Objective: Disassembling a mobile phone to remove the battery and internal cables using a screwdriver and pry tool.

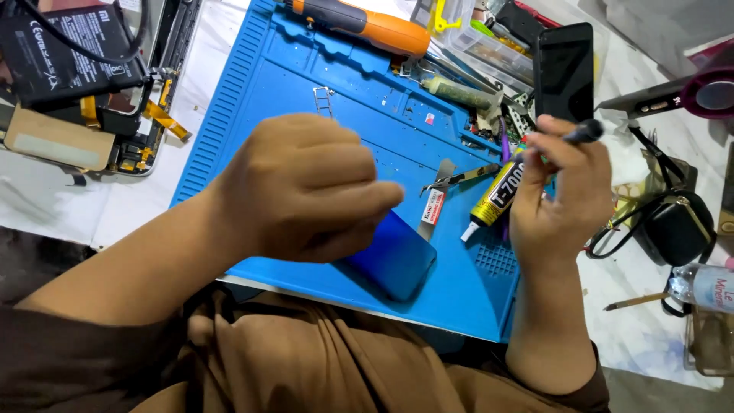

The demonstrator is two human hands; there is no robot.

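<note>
Nearest, the left hand (306, 187) is curled, its grip pinched on the far end of a glossy blue phone back (391, 256) lying on the blue silicone mat (267, 92). To the right, the right hand (562, 195) pinches a thin black-handled tool (582, 133) above a yellow-labelled glue tube (495, 195).

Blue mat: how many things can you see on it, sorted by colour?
Blue: 1, the phone under the left hand.
Orange: 1, the screwdriver.
Yellow and black: 1, the glue tube by the right hand.
Silver: 1, the tweezers.
Total: 4 that I can tell apart; the clutter at the mat's far edge is too jumbled to count.
</note>
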